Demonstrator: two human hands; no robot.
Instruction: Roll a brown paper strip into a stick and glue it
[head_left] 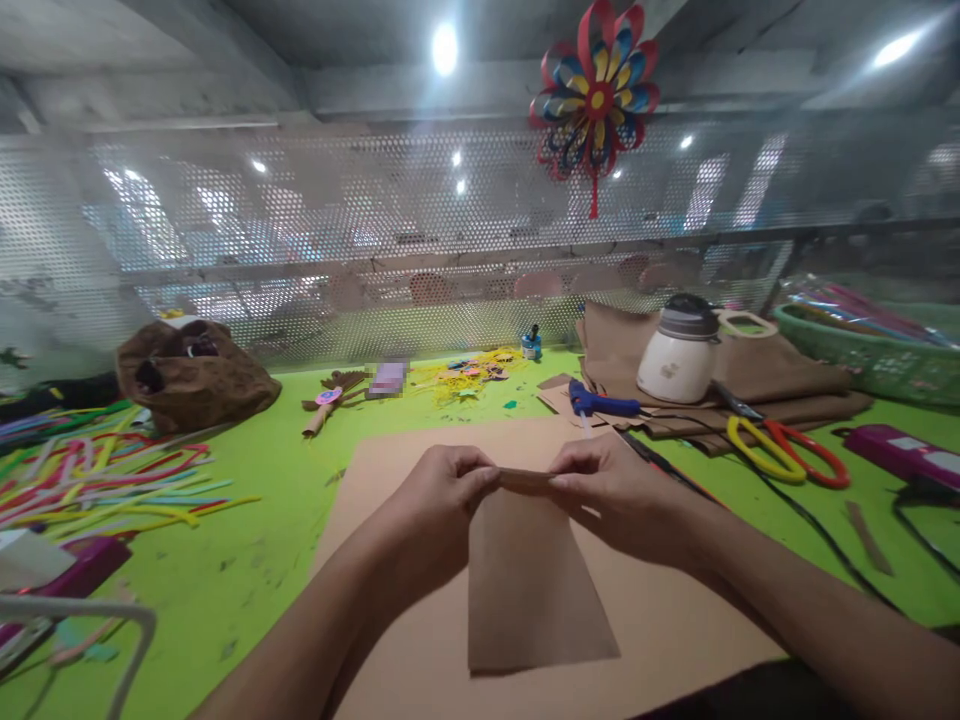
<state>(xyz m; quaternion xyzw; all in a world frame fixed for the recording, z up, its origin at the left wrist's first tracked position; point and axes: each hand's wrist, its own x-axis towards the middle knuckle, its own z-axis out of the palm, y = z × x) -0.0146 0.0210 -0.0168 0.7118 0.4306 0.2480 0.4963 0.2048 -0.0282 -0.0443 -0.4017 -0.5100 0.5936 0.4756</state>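
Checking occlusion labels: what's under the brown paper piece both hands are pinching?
Under the brown paper piece lies a larger tan cardboard sheet on the green table. The left hand and right hand pinch its top edge. Whatever is directly beneath it is covered.

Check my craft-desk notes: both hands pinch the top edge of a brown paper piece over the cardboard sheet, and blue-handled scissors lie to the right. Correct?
Not quite. In the head view the scissors have one yellow and one red handle, not blue. The rest stands: left hand and right hand pinch the brown paper piece over the cardboard sheet.
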